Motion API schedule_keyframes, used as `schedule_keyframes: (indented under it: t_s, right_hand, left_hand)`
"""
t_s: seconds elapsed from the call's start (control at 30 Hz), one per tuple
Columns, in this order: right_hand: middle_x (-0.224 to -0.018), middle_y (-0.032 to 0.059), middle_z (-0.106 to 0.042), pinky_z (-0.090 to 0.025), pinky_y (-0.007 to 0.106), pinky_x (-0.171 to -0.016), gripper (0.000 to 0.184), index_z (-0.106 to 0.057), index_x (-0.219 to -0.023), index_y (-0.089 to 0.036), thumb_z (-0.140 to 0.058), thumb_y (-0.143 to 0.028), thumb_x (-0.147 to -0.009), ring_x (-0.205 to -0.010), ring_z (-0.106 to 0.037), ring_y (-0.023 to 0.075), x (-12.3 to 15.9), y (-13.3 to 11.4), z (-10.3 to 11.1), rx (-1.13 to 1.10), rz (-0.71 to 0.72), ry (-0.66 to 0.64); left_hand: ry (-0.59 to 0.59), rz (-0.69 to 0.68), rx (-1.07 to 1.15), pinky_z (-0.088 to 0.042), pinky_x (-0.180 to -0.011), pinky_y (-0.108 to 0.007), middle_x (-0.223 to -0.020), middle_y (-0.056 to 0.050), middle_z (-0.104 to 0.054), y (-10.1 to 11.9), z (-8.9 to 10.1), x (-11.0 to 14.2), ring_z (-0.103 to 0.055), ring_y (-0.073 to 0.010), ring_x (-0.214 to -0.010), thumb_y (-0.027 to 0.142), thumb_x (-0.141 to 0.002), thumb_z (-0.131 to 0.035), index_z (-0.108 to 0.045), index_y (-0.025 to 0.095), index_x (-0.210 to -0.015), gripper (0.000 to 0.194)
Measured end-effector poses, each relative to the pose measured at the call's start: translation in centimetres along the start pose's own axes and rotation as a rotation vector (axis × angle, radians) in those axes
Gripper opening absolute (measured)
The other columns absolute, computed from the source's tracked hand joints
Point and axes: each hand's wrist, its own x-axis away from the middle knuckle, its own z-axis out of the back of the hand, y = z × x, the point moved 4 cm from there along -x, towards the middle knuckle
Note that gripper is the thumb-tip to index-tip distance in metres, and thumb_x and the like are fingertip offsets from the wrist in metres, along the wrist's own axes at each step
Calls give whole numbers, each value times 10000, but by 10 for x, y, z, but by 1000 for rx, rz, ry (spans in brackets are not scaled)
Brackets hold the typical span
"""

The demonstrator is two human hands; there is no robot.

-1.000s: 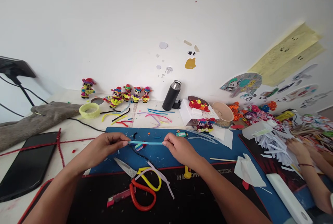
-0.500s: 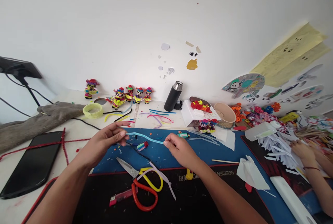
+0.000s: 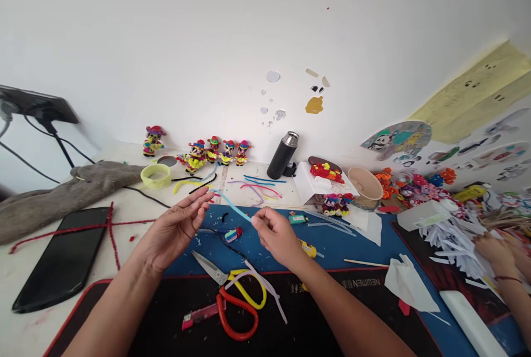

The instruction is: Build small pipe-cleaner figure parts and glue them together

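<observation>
A light blue pipe cleaner stretches between my hands, sloping down to the right. My right hand pinches its right end between thumb and forefinger. The other end is at the fingertips of my left hand, whose fingers are long and close together with the palm turned partly up. Below my hands lie scissors with one red and one yellow handle, a pale lilac pipe cleaner across them, and a pink lighter. A small striped piece with a red tip rests between my wrists.
Fuzzy figurines stand along the wall, near a tape roll and a black flask. A phone with red pipe cleaners across it lies left. At right are a bowl, paper strips and another person's hand.
My left hand has turned its palm more upward, and the pipe cleaner's left end has risen, so it slopes more steeply. The whole view has shifted slightly, moving things to the right.
</observation>
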Motion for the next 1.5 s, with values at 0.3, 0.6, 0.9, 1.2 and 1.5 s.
schedule_keyframes:
  t_s: [0.3,0.6,0.9,1.2,1.5]
  right_hand:
    - [-606,-65,-424,-300,263,-507,331,-564,-871,-235,-598,-542,-989,-507,-395,129,-3,3,-8,155,35,-2]
    - [-661,-49,-527,-320,264,-580,235,-584,-878,-223,-584,-419,-1008,-587,-453,134,-1,-6,-19,317,112,-76]
    - [-748,-25,-665,-341,256,-617,169,-686,-932,-217,-621,-346,-1018,-656,-572,142,-25,-10,-29,519,119,-209]
    - [-868,0,-764,-346,273,-637,151,-696,-1096,-244,-579,-335,-1065,-748,-658,177,-113,-33,-52,868,240,-102]
    - [-1140,99,-802,-474,341,-803,283,-661,-1291,-234,-486,-251,-1070,-1034,-734,288,-191,-35,-91,1214,313,-174]
  left_hand:
    - [-248,44,-414,-464,-460,-183,-603,-20,-658,-6,-3,10,-572,-110,-520,489,-746,-925,-817,128,-839,388]
    - [-164,-126,-562,-435,-516,-215,-671,-10,-655,-1,-9,11,-548,-121,-568,632,-724,-888,-706,174,-716,493]
    - [121,-309,-241,-383,-490,-184,-580,39,-549,13,6,5,-479,-106,-562,555,-576,-994,-756,171,-811,510]
    - [141,-273,-227,-362,-500,-208,-532,50,-476,5,7,1,-443,-113,-544,588,-640,-949,-726,174,-747,482]
    - [113,-200,-228,-294,-482,-216,-533,54,-455,-3,3,4,-422,-108,-523,574,-700,-910,-725,173,-761,446]
